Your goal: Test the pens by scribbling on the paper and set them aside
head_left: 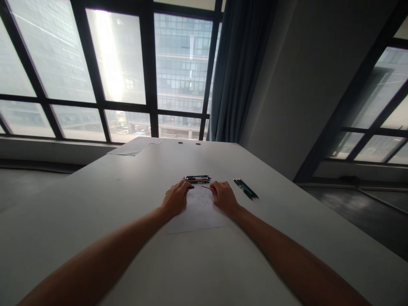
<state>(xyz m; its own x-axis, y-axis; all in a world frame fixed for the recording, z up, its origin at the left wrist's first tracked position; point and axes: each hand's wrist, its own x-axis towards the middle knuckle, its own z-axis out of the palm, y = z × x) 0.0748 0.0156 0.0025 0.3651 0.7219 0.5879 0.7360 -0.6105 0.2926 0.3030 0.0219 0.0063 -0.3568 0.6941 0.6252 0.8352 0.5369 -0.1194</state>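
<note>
Filling the upper half of the view, a wall of dark-framed windows (117, 72) looks out on a glass office block, with a blue-grey curtain (239, 72) hanging at the corner and a plain grey wall (302, 85) beside it; a second window (376, 119) runs along the right. Below stretches a long pale table (95, 204), its far end carrying a few loose sheets (134, 146) and two small dark cable holes (189, 143).

Near the middle of the table lies a sheet of paper (197, 214) with faint pencil marks near its top — too small and pale to read. Both bare forearms reach in from the bottom corners and meet at its upper edge.

The left hand (175, 197) rests on the paper's left edge, fingers curled loosely down over a dark pen (190, 187) whose tip pokes out at the fingertips; whether it is truly gripped or merely touched cannot be told. The right hand (223, 196) sits on the paper's right edge with fingers bent, pinching a thin dark stick — a pencil lead or refill (205, 187), by the look of it — that points toward the left hand.

Just beyond the hands lies a small row of pens (196, 179), side by side, black with red and blue touches. To the right, apart from the paper, lies a second bunch of dark pens (245, 188), set at a slant. No lettering on any of them is legible.
</note>
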